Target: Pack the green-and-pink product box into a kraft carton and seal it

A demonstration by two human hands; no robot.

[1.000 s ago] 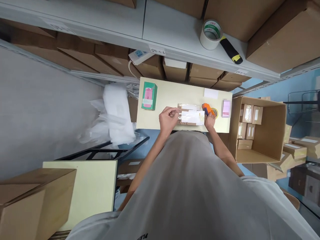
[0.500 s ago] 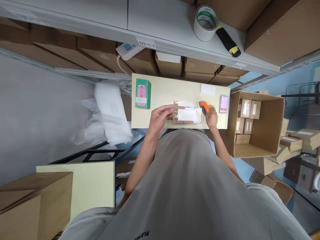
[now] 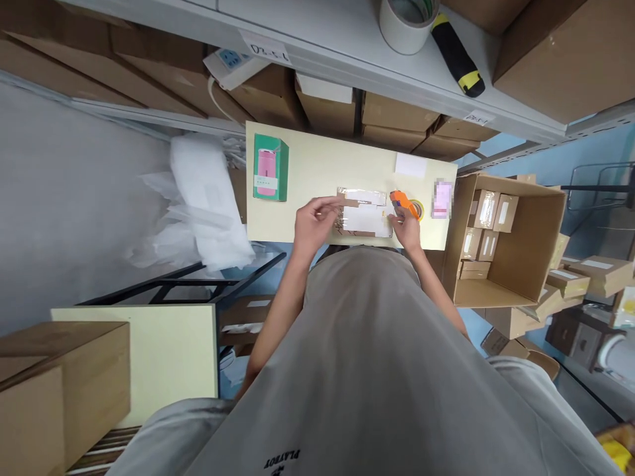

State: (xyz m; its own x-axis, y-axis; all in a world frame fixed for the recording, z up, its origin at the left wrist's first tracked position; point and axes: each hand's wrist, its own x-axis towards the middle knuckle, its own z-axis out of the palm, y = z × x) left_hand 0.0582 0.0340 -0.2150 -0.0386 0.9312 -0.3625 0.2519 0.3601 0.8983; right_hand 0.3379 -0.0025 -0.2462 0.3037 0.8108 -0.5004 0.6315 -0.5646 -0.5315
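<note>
A small cardboard box [image 3: 367, 219] with white labels and shiny clear tape lies on the cream table [image 3: 317, 155], close to my body. My left hand [image 3: 312, 226] holds its left end, fingers reaching over the upper corner. At the opposite end my right hand [image 3: 407, 233] has its thumb and fingertips against the box's edge; part of that grip is hidden. Just beyond the right hand rests an orange tape dispenser [image 3: 403, 199] with a yellow-edged roll [image 3: 420, 210].
A green box with a pink picture [image 3: 270, 168] stands at the table's left. White paper [image 3: 411, 164] and a pink-white item [image 3: 441, 199] lie right. A large open carton [image 3: 530, 244] holds several small boxes. The shelf above carries a tape roll [image 3: 407, 30] and a black-yellow cutter [image 3: 456, 56].
My right hand has let go of the orange tape dispenser and moved left to the box's right end. My left hand stays at the left end. The whole view has shifted slightly.
</note>
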